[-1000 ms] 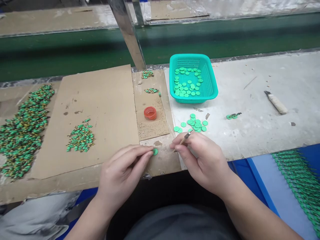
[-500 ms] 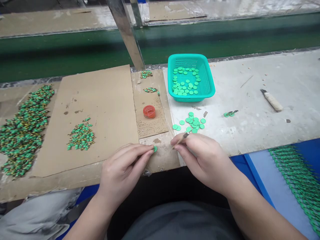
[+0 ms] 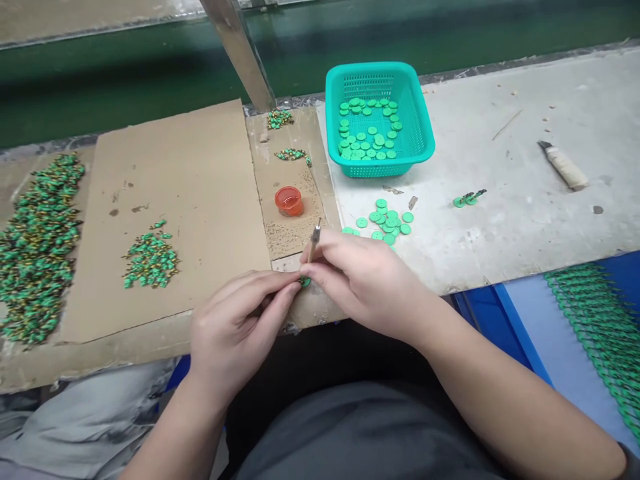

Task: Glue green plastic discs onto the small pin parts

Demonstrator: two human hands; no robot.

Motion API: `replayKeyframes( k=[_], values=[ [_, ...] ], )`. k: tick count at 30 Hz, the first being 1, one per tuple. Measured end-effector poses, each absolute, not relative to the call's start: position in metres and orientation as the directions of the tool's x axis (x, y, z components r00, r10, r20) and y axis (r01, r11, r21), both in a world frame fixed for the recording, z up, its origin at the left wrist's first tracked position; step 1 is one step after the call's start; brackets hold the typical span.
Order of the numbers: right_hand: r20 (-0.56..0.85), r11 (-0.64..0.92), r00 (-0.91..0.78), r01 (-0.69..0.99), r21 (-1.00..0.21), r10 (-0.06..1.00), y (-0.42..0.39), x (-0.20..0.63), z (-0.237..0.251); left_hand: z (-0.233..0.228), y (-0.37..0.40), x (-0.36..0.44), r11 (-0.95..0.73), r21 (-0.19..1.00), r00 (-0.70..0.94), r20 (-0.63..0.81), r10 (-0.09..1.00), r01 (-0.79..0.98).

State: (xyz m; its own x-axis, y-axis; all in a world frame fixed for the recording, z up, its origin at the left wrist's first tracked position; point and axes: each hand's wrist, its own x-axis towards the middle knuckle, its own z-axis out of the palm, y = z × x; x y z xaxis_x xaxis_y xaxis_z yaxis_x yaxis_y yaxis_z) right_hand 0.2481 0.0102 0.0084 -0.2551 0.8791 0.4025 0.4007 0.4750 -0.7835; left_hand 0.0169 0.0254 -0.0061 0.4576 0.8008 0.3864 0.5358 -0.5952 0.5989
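Between thumb and forefinger, my left hand (image 3: pixel 240 320) pinches a small green disc (image 3: pixel 305 283) close above the table's front edge. My right hand (image 3: pixel 360 280) grips a thin brush-like tool (image 3: pixel 315 241) with a light shaft and a metal collar, its upper end pointing away from me. The right fingertips meet the disc and the left fingertips; the tool's lower end is hidden there. Just beyond the hands stands a red cup (image 3: pixel 289 201) with liquid in it. Loose green discs (image 3: pixel 385 220) lie beyond my right hand.
A teal basket (image 3: pixel 425 143) holds many green discs. Green-and-gold small pieces form a large heap (image 3: pixel 40 253) at left and a smaller pile (image 3: pixel 150 260) on cardboard (image 3: pixel 215 173). A wrapped-handle knife (image 3: pixel 565 167) and discs with dark stems (image 3: pixel 469 199) lie to the right.
My right hand has moved left to meet the left hand at the disc. The tool has tipped more upright. The whole view has shifted slightly.
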Motion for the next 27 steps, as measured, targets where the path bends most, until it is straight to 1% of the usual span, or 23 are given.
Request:
replayKeyframes(
  k=[7, 13, 18, 24, 27],
  values=[
    [0.367, 0.461, -0.288, 0.411, -0.787, 0.884, 0.009, 0.25, 0.007, -0.005, 0.025, 0.018, -0.608, 0.592, 0.464, 0.398, 0.792, 0.529],
    [0.398, 0.498, -0.306, 0.421, -0.758, 0.865, 0.011, 0.249, 0.009, -0.005, 0.026, 0.018, -0.621, 0.578, 0.481, 0.398, 0.781, 0.529],
    [0.385, 0.506, -0.336, 0.464, -0.727, 0.86, 0.014, 0.248, 0.01, -0.008, 0.026, 0.016, -0.62, 0.577, 0.475, 0.403, 0.783, 0.532],
    [0.373, 0.491, -0.332, 0.433, -0.756, 0.867, 0.022, 0.243, 0.008, -0.008, 0.025, 0.017, -0.594, 0.591, 0.451, 0.39, 0.803, 0.545],
    [0.389, 0.509, -0.337, 0.441, -0.739, 0.857, 0.024, 0.241, 0.007, -0.008, 0.025, 0.017, -0.605, 0.584, 0.452, 0.405, 0.795, 0.54]
  ],
)
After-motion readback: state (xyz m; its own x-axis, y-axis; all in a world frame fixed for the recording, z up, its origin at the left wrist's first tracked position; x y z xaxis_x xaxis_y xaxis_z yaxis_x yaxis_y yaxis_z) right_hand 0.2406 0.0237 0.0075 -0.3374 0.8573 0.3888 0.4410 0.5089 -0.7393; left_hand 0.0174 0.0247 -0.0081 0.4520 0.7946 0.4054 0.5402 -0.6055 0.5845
